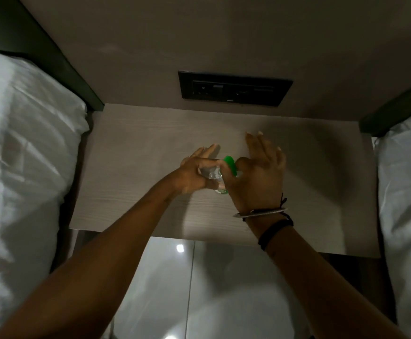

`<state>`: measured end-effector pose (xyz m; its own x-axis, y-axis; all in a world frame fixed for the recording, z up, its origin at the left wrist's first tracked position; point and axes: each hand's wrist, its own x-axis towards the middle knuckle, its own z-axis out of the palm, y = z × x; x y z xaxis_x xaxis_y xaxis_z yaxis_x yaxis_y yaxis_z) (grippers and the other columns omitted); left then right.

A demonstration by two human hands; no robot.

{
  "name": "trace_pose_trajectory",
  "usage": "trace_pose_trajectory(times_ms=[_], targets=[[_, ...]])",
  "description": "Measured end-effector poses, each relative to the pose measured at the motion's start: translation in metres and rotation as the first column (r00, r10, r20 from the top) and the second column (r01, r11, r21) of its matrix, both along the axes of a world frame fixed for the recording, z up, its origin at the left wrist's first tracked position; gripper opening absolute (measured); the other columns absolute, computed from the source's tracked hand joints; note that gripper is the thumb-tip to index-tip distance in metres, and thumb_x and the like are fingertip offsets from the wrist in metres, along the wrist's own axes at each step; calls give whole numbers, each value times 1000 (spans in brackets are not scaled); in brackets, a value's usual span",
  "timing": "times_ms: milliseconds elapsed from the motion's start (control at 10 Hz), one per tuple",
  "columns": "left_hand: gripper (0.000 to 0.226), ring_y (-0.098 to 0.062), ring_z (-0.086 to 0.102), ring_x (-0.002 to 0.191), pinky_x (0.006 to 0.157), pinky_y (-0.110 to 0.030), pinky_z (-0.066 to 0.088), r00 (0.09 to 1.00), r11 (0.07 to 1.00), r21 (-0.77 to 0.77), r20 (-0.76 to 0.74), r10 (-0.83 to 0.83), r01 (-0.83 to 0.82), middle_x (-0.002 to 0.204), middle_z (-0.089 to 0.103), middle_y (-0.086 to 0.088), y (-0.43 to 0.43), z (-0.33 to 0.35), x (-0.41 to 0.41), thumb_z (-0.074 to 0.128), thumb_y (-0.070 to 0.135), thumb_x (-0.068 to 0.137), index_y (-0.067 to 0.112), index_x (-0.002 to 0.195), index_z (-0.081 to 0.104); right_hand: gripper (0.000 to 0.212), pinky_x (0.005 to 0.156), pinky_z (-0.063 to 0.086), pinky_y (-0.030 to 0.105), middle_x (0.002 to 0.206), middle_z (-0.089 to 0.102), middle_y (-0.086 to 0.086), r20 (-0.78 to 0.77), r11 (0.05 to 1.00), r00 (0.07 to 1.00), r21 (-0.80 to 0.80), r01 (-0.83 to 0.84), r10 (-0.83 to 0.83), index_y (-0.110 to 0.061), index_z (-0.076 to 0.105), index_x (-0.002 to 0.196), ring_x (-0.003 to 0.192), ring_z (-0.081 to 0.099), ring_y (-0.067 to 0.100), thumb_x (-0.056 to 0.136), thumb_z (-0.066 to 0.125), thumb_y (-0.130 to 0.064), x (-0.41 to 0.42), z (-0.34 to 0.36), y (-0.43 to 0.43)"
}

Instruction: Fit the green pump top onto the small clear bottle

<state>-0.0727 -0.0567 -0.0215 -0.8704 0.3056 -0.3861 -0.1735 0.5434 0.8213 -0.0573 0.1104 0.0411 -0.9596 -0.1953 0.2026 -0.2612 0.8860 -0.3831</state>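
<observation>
A white-sheeted bed [23, 148] fills the nine o'clock side. Over the pale wood-grain bedside table [136, 133], the left hand [194, 172] pinches the small clear plastic bottle [213, 176] between thumb and forefinger, its other fingers fanned toward one o'clock. The green plastic pump top [231, 165] sits at the bottle's two o'clock end, gripped by the thumb and forefinger of the right hand [260, 177], remaining fingers raised. At twelve o'clock, a black wall socket panel [235, 88]. A second white pillow [407, 192] lies at three o'clock.
</observation>
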Motion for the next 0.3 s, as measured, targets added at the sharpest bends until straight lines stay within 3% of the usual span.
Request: trace_pose_trajectory(times_ms=[100,300], targets=[[45,-20,-3,150,120,-57,6,999,999,-34,-25,27,-27,163,11,3,4,2,8,82,15,73,48,94,61,54,105,32,62,138,54,17,48,997,997,65,52,-55,-4,69,65,132,42,35,85,41,-45,9,2,-11],[64,-23,3,151,121,-49,3,982,967,-210,-149,113,-143,163,17,-1,10,-1,29,74,31,80,27,139,48,49,104,34,56,138,54,16,169,978,973,166,128,-156,-5,72,76,132,40,35,84,48,-47,20,6,-12]])
